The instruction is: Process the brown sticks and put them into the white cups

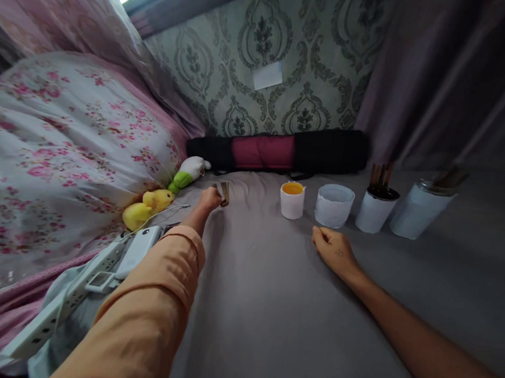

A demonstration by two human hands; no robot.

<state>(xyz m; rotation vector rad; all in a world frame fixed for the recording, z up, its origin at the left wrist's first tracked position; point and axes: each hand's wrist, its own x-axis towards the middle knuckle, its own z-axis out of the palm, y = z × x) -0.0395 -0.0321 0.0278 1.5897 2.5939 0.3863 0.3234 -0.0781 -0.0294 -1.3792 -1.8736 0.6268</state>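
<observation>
- Centrally, the left hand (pixel 210 199) is closed on thin brown sticks (pixel 224 194); motion blur hides what they are.
- The right hand (pixel 333 248) rests on the grey bedsheet (pixel 261 306), fingers half curled, nothing seen in it; its palm faces down, unseen.
- Four white containers stand beyond it: a yellow-filled cup (pixel 292 201), a wide tub (pixel 334 206), a stick-holding cup (pixel 375 210) and a blurred tin (pixel 417 211).
- The power strip (pixel 69 297) is cut off at the frame edge.
</observation>
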